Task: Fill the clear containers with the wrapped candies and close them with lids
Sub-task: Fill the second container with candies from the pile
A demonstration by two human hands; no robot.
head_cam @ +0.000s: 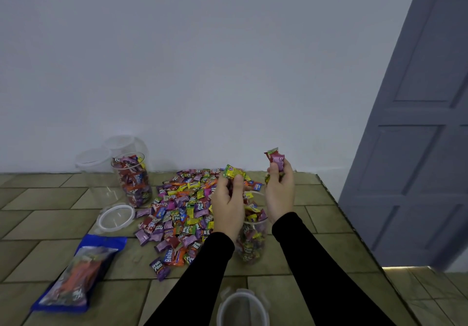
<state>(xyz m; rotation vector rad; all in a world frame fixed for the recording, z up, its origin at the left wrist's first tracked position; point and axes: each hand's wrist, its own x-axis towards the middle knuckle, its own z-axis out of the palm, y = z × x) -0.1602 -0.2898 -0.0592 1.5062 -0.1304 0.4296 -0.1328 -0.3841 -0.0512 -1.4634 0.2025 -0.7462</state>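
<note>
The left hand (pixel 228 199) is pinching a yellow-green candy (pixel 234 172), and the right hand (pixel 279 194) is gripping a pink candy (pixel 276 158); both are hovering over an open jar (pixel 252 239) nearly full of sweets. The candy pile (pixel 182 214) is lying on the tabletop (pixel 50 219) just left of it. A filled jar (pixel 133 181) is standing near the wall, a lid (pixel 116 217) lying beside it.

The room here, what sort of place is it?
Probably an ordinary room in a home, with the work done on a surface patterned like tiles. A plain white wall and a grey panelled door suggest that; no shop or factory fittings show.
</note>
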